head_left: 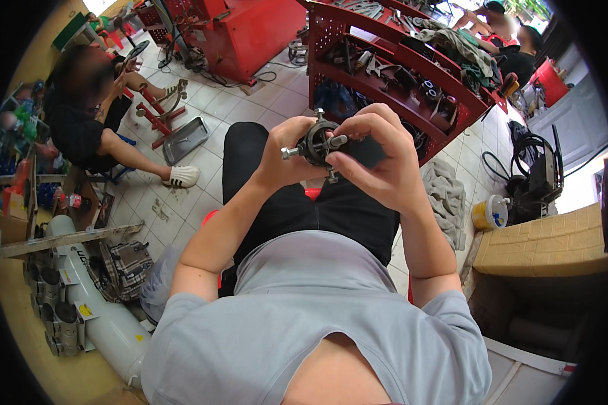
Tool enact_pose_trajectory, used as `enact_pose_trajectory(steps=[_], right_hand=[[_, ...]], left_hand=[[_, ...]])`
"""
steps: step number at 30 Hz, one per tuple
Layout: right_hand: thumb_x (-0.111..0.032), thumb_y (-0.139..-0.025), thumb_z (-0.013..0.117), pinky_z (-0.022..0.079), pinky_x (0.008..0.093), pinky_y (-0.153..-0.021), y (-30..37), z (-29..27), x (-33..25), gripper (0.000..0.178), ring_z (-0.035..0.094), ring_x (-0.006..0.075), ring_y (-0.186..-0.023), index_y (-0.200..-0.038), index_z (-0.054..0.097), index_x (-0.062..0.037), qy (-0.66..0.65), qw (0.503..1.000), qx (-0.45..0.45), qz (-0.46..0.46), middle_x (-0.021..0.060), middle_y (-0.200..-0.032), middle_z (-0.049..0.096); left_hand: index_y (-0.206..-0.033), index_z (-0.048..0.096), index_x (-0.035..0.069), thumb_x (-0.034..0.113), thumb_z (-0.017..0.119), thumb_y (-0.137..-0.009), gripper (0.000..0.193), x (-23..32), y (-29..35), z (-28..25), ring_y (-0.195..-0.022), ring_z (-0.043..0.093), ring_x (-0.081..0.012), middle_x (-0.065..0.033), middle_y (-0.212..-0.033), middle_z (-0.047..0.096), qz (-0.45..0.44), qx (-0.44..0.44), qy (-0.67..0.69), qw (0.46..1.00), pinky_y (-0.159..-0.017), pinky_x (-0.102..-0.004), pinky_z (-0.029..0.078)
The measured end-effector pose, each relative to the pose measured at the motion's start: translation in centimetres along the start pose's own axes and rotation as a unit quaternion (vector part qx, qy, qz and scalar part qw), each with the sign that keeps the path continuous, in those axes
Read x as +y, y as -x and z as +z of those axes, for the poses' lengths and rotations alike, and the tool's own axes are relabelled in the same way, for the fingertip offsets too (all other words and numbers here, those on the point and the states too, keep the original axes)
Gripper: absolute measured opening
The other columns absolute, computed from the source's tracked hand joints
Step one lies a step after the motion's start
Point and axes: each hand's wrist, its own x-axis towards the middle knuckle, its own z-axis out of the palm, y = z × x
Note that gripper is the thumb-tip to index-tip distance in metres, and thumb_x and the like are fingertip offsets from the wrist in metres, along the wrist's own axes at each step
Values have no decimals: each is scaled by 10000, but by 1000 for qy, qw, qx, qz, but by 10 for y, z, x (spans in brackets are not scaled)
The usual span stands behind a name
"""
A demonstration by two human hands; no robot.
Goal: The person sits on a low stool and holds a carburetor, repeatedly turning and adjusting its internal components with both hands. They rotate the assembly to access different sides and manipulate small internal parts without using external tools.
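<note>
Over my lap I hold a dark round metal ring fitting (313, 150) with several silver bolts (289, 153) sticking out around it. My left hand (285, 150) is closed around its left side, partly hidden behind it. At the right side of the ring, my right hand (384, 154) has thumb and index finger curled around a short silver rod (336, 142) that lies across the opening. How the rod joins the ring cannot be made out.
Ahead stands a red tool cart (398, 81) loaded with tools. A grey tray (186, 140) lies on the tiles near a seated person (81, 101). To the right are a grey cloth (446, 199), a white-lidded bucket (490, 212) and a yellowish block (540, 239). A white cylinder (101, 314) lies left.
</note>
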Motion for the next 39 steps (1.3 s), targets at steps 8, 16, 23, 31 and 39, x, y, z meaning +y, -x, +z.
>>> enact_pose_trajectory(steps=[8, 16, 23, 31, 39], right_hand=[[-95, -701, 715, 394, 336, -775, 1, -2, 2, 261, 541, 211, -799, -957, 675, -62, -20, 1000, -1, 4, 48, -834, 572], [-29, -747, 676, 421, 320, -781, -1, -2, 1, 238, 542, 203, -780, -981, 643, -57, -5, 999, 9, 34, 40, -824, 551], [63, -757, 647, 460, 314, -828, 11, 8, 7, 415, 566, 176, -866, -1143, 546, -52, -107, 991, 67, 40, 45, -912, 584], [61, -734, 661, 454, 328, -871, 13, 8, 7, 445, 583, 213, -928, -1147, 541, -54, -82, 995, 38, 35, 61, -984, 616], [132, -830, 580, 489, 324, -918, 10, 3, 11, 397, 590, 199, -1058, -1168, 437, -18, -92, 995, -26, -16, 133, -1110, 576]], left_hand=[[-988, 661, 30, 254, 950, -583, 546, 1, -2, -1, -735, 649, -184, -65, -861, 679, -7, 8, 8, 1000, -713, -301, 540], [-1010, 666, 27, 267, 959, -576, 576, 2, 0, 0, -760, 666, -188, -70, -884, 695, -29, 2, 7, 1000, -743, -306, 554], [-984, 673, 30, 269, 957, -577, 551, 4, -1, 3, -764, 654, -194, -71, -886, 687, -40, -7, 14, 999, -746, -310, 550], [-968, 662, 19, 245, 947, -571, 538, 4, 0, 4, -746, 647, -213, -92, -869, 674, -21, -1, 18, 1000, -727, -316, 538], [-954, 647, 12, 231, 945, -551, 548, 0, 2, 6, -722, 638, -226, -93, -834, 651, -28, -1, -8, 1000, -709, -321, 528]])
